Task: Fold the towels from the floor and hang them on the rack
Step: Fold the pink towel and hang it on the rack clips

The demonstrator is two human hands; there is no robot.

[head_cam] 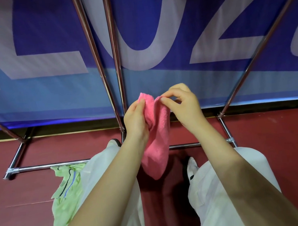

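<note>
A blue banner (pixel 42 32) with pale letters hangs above the red floor (pixel 278 144).

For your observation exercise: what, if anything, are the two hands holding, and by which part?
Both hold the pink towel by its top edge: left hand grips one corner, right hand pinches the other.

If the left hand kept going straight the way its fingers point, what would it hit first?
Likely the chrome metal rack upright just beyond the left hand, which grips the pink terry towel; then the blue banner. Depth is unclear.
</note>
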